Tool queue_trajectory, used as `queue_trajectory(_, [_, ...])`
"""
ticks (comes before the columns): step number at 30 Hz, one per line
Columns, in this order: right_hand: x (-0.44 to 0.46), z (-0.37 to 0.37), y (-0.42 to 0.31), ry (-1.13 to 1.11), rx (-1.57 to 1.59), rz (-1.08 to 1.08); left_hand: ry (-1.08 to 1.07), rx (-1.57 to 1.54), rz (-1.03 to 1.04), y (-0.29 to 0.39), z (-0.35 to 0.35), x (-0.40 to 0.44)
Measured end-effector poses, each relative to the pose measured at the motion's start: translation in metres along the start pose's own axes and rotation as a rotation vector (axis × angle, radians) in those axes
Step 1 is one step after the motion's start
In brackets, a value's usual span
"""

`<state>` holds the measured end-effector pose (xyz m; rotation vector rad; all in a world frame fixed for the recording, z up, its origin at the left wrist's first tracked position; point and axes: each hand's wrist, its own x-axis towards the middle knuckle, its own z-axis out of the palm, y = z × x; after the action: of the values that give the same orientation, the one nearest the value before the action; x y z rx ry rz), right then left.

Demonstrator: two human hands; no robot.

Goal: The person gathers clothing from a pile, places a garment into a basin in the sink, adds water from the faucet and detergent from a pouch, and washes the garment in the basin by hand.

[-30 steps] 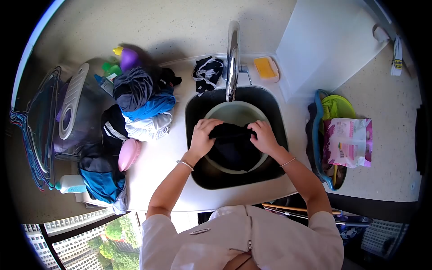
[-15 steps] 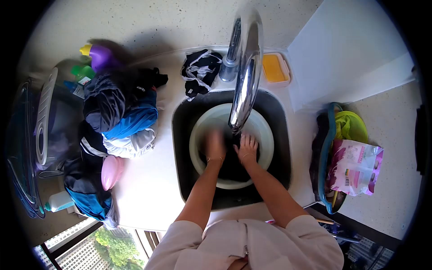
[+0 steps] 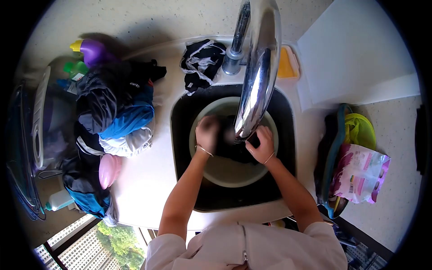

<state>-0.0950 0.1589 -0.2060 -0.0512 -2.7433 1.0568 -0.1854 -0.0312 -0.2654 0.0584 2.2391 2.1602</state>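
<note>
A black cloth garment (image 3: 231, 152) lies in a pale round basin (image 3: 234, 183) inside the dark sink (image 3: 193, 198). My left hand (image 3: 207, 134), blurred by motion, is curled around the garment's left side. On the right, my right hand (image 3: 263, 145) holds the garment's other side, thumb towards the middle and fingers bent. The chrome faucet (image 3: 260, 85) arches over the basin and hides part of the cloth between my hands.
Piled clothes (image 3: 101, 103), a pink soap-like oval object (image 3: 110, 171) and a purple bottle (image 3: 95, 54) stand left. Behind the sink are black-and-white cloth (image 3: 202, 63) and a yellow-orange block in a dish (image 3: 285, 63). A pink-white package (image 3: 360, 173) lies right.
My hands have gone from lying on the cloth to gripping its two sides, farther apart. The cloth has shifted up in the basin, baring its near side. The view has shifted slightly.
</note>
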Motion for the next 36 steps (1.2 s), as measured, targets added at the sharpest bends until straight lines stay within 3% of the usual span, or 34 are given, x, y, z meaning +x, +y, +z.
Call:
queue_trajectory(2, [-0.011,0.017,0.018,-0.086,-0.077,-0.003,0.071,-0.156,-0.107,0.0,0.004,-0.012])
queue_trajectory(4, [-0.025,0.056,0.049,-0.067,-0.04,0.029,0.189,0.321,-0.066,0.001,0.019,-0.027])
queue_trajectory(5, [-0.041,0.084,0.064,-0.03,-0.114,0.092,0.236,0.302,-0.206,-0.013,0.029,-0.04])
queue_trajectory(6, [-0.046,0.088,0.041,-0.138,-0.342,0.143,0.164,0.817,0.065,-0.022,0.034,-0.058])
queue_trajectory(9, [-0.046,0.111,0.033,-0.078,-0.438,0.244,0.271,0.956,0.155,-0.041,0.05,-0.074])
queue_trajectory(10, [-0.042,0.119,0.04,-0.059,-0.501,0.214,0.317,0.8,0.032,-0.038,0.053,-0.07])
queue_trajectory(12, [-0.023,0.111,0.048,-0.294,-0.581,0.236,0.362,0.639,-0.077,-0.043,0.054,-0.06])
queue_trajectory(13, [0.007,0.087,0.027,-0.396,-0.547,0.243,0.218,0.663,-0.221,-0.061,0.053,-0.056])
queue_trajectory(14, [0.01,0.112,0.057,-0.393,-0.545,0.248,0.145,0.66,-0.357,-0.079,0.052,-0.051])
queue_trajectory(15, [0.004,0.152,0.102,-0.292,-0.227,0.297,0.065,0.666,-0.491,-0.099,0.051,-0.046])
queue_trajectory(18, [0.036,0.098,0.019,-0.221,-0.245,0.461,0.189,0.731,-0.584,-0.051,0.061,-0.03])
queue_trajectory(20, [0.019,0.086,-0.023,0.102,-0.066,0.232,0.338,0.371,-0.551,-0.085,0.055,-0.024])
queue_trajectory(21, [0.016,0.077,-0.044,0.216,-0.006,0.133,0.342,-0.01,-0.644,-0.084,0.053,-0.023])
queue_trajectory(23, [0.006,0.073,-0.063,0.167,0.0,0.033,0.256,-0.852,-0.854,-0.063,0.05,-0.031])
queue_trajectory(24, [0.007,0.074,-0.066,0.116,-0.028,0.017,0.182,-1.073,-0.889,-0.052,0.047,-0.035])
queue_trajectory(26, [0.018,0.074,-0.053,0.144,-0.077,-0.187,0.077,-1.232,-0.877,-0.032,0.039,-0.043])
queue_trajectory(27, [0.028,0.074,-0.045,0.159,-0.064,-0.11,0.047,-1.233,-0.866,-0.021,0.035,-0.046])
queue_trajectory(29, [0.048,0.071,-0.015,0.139,-0.167,-0.001,0.076,-0.896,-0.86,0.019,0.034,-0.041])
queue_trajectory(30, [0.053,0.065,0.004,0.108,-0.283,0.03,-0.003,-0.621,-0.892,-0.012,0.029,-0.038])
queue_trajectory(33, [0.044,0.047,0.017,0.092,-0.386,-0.137,-0.015,0.748,-0.36,0.047,0.023,-0.029])
queue_trajectory(36, [0.007,0.04,0.012,-0.037,-0.359,-0.042,-0.05,0.889,0.05,0.026,0.014,-0.034])
